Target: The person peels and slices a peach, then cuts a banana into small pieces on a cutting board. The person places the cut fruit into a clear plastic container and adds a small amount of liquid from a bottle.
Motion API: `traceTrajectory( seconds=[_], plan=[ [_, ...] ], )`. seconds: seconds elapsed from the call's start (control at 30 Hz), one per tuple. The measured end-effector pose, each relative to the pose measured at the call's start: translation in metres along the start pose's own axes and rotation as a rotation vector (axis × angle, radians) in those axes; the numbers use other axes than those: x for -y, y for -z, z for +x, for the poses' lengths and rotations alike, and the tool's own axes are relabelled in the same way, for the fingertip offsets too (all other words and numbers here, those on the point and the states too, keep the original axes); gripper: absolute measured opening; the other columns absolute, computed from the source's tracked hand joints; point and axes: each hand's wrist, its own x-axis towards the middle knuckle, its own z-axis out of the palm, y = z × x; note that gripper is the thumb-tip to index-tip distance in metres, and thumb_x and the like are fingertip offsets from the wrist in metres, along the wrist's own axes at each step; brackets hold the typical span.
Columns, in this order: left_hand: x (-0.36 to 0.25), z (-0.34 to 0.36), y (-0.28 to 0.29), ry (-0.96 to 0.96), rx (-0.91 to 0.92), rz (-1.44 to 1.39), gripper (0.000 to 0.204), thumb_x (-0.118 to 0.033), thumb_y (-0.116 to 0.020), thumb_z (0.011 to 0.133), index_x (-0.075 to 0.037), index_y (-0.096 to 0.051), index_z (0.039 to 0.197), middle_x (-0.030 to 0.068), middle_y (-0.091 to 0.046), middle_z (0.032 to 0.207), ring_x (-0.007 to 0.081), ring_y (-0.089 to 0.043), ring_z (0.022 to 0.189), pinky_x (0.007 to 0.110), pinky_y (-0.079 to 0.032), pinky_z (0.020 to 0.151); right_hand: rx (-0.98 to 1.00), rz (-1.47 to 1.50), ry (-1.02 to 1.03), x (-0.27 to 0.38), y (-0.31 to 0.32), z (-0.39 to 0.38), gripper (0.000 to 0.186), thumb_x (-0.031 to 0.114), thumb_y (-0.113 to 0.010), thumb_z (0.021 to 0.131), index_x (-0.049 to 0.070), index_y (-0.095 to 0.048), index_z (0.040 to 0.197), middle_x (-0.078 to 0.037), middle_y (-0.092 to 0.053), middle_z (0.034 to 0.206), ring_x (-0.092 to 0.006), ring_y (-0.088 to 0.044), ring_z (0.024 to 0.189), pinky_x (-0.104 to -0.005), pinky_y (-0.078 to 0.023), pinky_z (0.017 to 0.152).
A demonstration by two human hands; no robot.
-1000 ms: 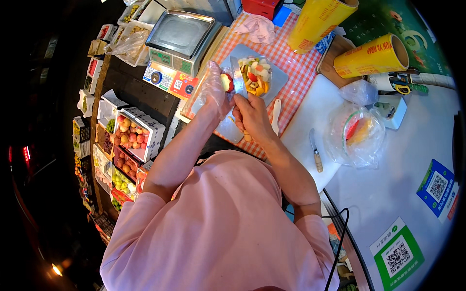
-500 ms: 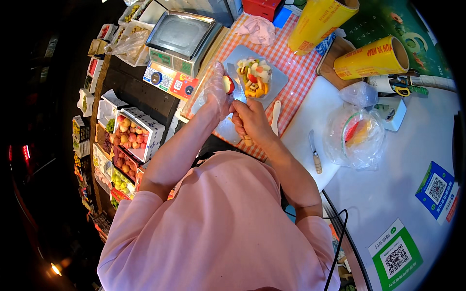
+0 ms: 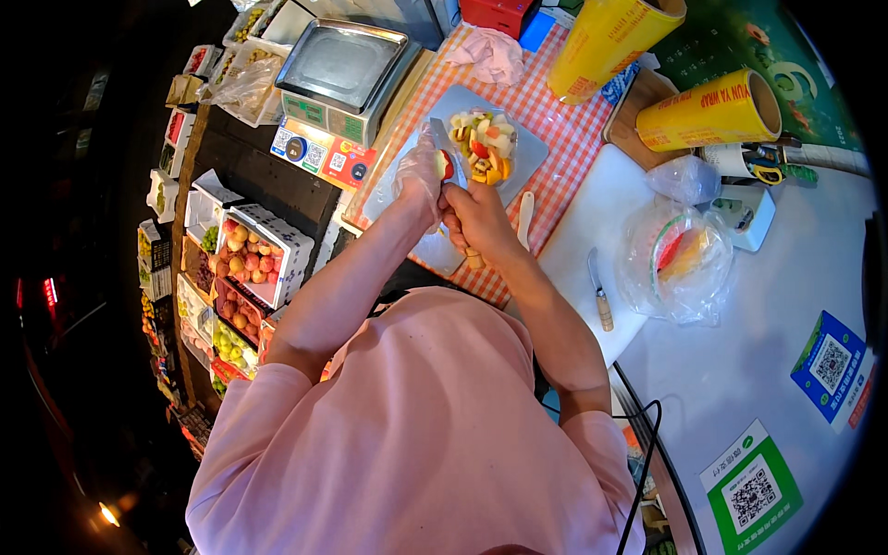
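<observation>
Cutting step, by my reading: you had a red-skinned fruit [image 3: 445,165] in hand just left of the clear tub [image 3: 486,148] of cut pieces, with a knife [image 3: 437,132] close alongside it. Pale flesh showed against the red skin, so I judged it part-worked. The tub, well filled, stood on a blue-grey board [image 3: 531,162]. The next stroke seemed to call for a steady fruit and a short, controlled cut — your left hand [image 3: 421,180] out of the edge's path.

That hand, in a clear plastic glove, was curled around the fruit from the side away from the tub, fingers bent rather than spread. Glare and plastic hid the separate fingertips; I couldn't tell how hard they pinched.

Right hand [image 3: 472,219], bare: a fist around the wooden handle [image 3: 474,260], on your side of the tub, the butt poking out below. Blade ran away from you, left of the tub. Whether the edge was in the flesh, or the thumb touched the fruit — couldn't tell.

Around: checked cloth [image 3: 575,129] on the tub's right; a white-handled tool [image 3: 526,217] to its right and nearer you; a second knife [image 3: 599,294] farther that way, on a white board [image 3: 606,203]; scale [image 3: 344,63] beyond and left of the tub.
</observation>
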Motion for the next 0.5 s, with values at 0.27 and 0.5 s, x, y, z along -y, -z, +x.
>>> traceTrajectory(
  seconds=[0.27,0.5],
  plan=[
    [0.017,0.040,0.001,-0.192,-0.009,0.023,0.057,-0.054,-0.037,0.106,-0.004,-0.060,0.120,0.0119,-0.069,0.103,0.0223,-0.069,0.084,0.035,-0.057,0.070,-0.349,-0.639,0.548,-0.035,-0.001,0.022,0.029,0.022,-0.051,0.099,-0.004,-0.055,0.085,-0.009,-0.055,0.061,-0.0182,-0.052,0.047,-0.0355,-0.043,0.047],
    [0.002,0.012,-0.002,-0.018,0.217,-0.155,0.064,-0.055,-0.028,0.107,-0.002,-0.050,0.136,0.0181,-0.069,0.112,0.0326,-0.069,0.104,0.043,-0.061,0.081,0.161,0.390,-0.157,0.007,0.015,0.001,0.023,0.026,-0.053,0.100,0.006,-0.056,0.088,-0.001,-0.048,0.060,-0.0091,-0.041,0.040,-0.0248,-0.033,0.038]
  ],
)
